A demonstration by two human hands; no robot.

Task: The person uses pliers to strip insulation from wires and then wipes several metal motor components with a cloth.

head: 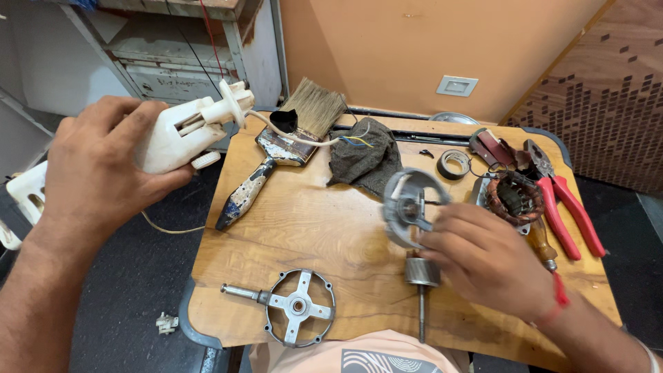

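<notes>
My left hand (93, 173) is clenched around a white plastic housing (183, 131), held up off the left edge of the wooden table (331, 228); a pale cord (290, 135) runs from its tip across to the paintbrush (280, 148). My right hand (483, 259) grasps a round metal motor cover (407, 207), tilted on edge above the middle of the table and blurred. Just under it a rotor with its shaft (422, 283) lies pointing toward me. At the near left lies a spoked metal bracket with a stub shaft (293, 305). Behind the cover sits a dark rag (364, 160) with coloured wires on it, and a roll of black tape (452, 164). A copper winding (512, 199) and red-handled pliers (563, 207) crowd the right side, close beside my right wrist.
</notes>
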